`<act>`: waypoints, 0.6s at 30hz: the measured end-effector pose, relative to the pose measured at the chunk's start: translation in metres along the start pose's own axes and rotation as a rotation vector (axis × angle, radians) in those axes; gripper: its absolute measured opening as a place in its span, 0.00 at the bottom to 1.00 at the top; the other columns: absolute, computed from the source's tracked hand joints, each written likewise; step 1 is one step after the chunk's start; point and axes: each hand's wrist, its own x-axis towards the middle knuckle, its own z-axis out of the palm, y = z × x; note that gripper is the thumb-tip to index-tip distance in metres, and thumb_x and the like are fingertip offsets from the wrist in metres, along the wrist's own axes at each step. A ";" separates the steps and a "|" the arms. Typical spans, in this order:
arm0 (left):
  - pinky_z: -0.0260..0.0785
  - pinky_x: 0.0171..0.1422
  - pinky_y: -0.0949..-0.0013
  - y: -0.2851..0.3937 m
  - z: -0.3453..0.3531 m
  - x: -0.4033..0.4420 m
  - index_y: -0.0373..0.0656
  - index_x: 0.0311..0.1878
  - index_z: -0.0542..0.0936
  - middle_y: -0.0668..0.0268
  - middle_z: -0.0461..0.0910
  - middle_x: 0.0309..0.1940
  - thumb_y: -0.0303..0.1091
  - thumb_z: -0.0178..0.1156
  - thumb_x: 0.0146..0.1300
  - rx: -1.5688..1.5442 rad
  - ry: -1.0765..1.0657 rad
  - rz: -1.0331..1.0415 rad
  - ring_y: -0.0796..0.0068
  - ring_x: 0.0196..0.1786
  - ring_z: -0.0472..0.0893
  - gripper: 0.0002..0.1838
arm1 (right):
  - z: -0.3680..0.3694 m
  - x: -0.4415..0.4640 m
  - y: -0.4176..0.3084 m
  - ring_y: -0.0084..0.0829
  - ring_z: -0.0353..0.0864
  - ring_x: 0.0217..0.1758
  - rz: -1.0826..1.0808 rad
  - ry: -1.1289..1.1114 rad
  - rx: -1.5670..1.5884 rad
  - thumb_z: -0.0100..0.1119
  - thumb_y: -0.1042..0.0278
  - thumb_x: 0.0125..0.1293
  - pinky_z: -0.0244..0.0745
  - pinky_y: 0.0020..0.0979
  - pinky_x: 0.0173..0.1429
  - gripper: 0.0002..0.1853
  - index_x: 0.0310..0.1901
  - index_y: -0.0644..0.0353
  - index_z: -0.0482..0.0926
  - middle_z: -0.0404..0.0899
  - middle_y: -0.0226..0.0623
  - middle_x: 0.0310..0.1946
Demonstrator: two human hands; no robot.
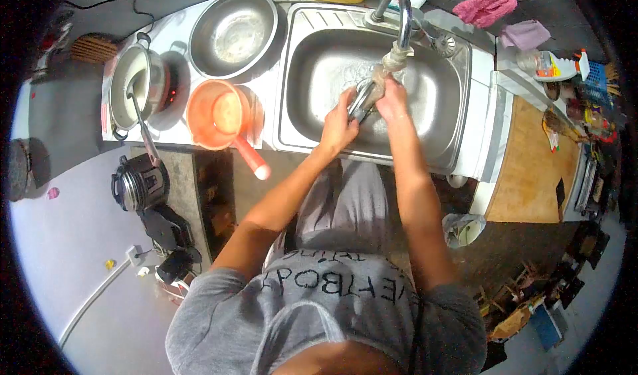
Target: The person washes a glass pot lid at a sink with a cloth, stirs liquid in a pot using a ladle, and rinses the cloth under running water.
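The left hand (341, 124) has its grip closed on a shiny, elongated silver metal item (361, 102), positioned over the rectangular stainless-steel sink (435, 99), below the curved chrome faucet (405, 17). The right hand (392, 100) is at a soft-looking tan item (379, 81) beside it; its grip closure cannot be determined. An orange plastic dipper (198, 112) stands left of the sink.

Left of the sink (435, 99), on the surface (266, 96), stand a basin (234, 32), a dipper (219, 112) and, farthest, a pot (157, 86); a tap (405, 16) rises behind it; left fingers (347, 100) and right fingers (391, 89) are over it.
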 end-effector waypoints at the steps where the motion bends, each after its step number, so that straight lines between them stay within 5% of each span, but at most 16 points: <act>1: 0.70 0.45 0.54 0.007 -0.002 0.011 0.42 0.57 0.69 0.48 0.78 0.37 0.24 0.56 0.51 -0.001 0.001 0.004 0.46 0.41 0.78 0.25 | 0.004 -0.003 0.006 0.30 0.77 0.37 -0.038 0.018 -0.010 0.52 0.66 0.65 0.73 0.34 0.41 0.10 0.42 0.62 0.73 0.77 0.35 0.36; 3: 0.70 0.46 0.54 0.018 -0.006 0.026 0.41 0.54 0.72 0.46 0.78 0.35 0.28 0.55 0.52 0.142 -0.244 -0.177 0.47 0.42 0.78 0.22 | 0.008 -0.019 0.003 0.26 0.75 0.37 -0.099 -0.027 -0.038 0.51 0.66 0.65 0.71 0.32 0.43 0.09 0.42 0.62 0.73 0.76 0.33 0.36; 6: 0.70 0.42 0.54 0.012 0.000 0.028 0.42 0.51 0.75 0.45 0.78 0.29 0.27 0.53 0.53 0.163 -0.176 -0.160 0.46 0.37 0.78 0.20 | 0.020 -0.047 0.007 0.24 0.72 0.39 -0.137 -0.030 -0.249 0.49 0.67 0.65 0.68 0.28 0.46 0.09 0.41 0.62 0.72 0.75 0.32 0.36; 7: 0.70 0.41 0.54 0.010 0.006 0.032 0.43 0.51 0.75 0.46 0.78 0.29 0.26 0.53 0.52 0.216 -0.183 -0.192 0.46 0.35 0.78 0.20 | 0.016 -0.044 0.023 0.25 0.72 0.48 -0.158 -0.056 -0.308 0.47 0.70 0.66 0.69 0.29 0.52 0.13 0.52 0.62 0.69 0.72 0.33 0.45; 9: 0.70 0.40 0.53 0.002 0.012 0.032 0.43 0.51 0.76 0.47 0.78 0.28 0.24 0.53 0.51 0.180 -0.149 -0.171 0.45 0.33 0.78 0.20 | 0.004 -0.038 0.031 0.25 0.72 0.47 -0.223 -0.124 -0.310 0.46 0.67 0.67 0.68 0.30 0.53 0.14 0.52 0.62 0.69 0.72 0.32 0.45; 11: 0.70 0.40 0.53 0.009 0.007 0.036 0.45 0.53 0.75 0.47 0.78 0.30 0.21 0.51 0.50 0.175 -0.126 -0.068 0.46 0.34 0.78 0.23 | 0.022 -0.038 0.003 0.24 0.72 0.38 -0.265 0.013 -0.338 0.48 0.65 0.65 0.67 0.27 0.46 0.10 0.41 0.63 0.73 0.74 0.32 0.35; 15: 0.71 0.47 0.57 0.013 0.001 0.026 0.51 0.57 0.74 0.51 0.78 0.42 0.15 0.46 0.46 0.103 -0.147 -0.033 0.50 0.42 0.78 0.32 | 0.008 0.011 -0.032 0.32 0.75 0.36 -0.034 0.068 0.197 0.50 0.62 0.67 0.72 0.35 0.41 0.10 0.41 0.60 0.74 0.76 0.34 0.35; 18: 0.70 0.48 0.59 0.005 0.005 0.022 0.51 0.56 0.74 0.50 0.78 0.42 0.15 0.46 0.44 0.128 -0.119 -0.007 0.51 0.43 0.78 0.33 | -0.003 0.010 -0.008 0.29 0.73 0.34 -0.024 0.146 0.059 0.47 0.64 0.67 0.71 0.36 0.38 0.09 0.39 0.60 0.72 0.74 0.33 0.33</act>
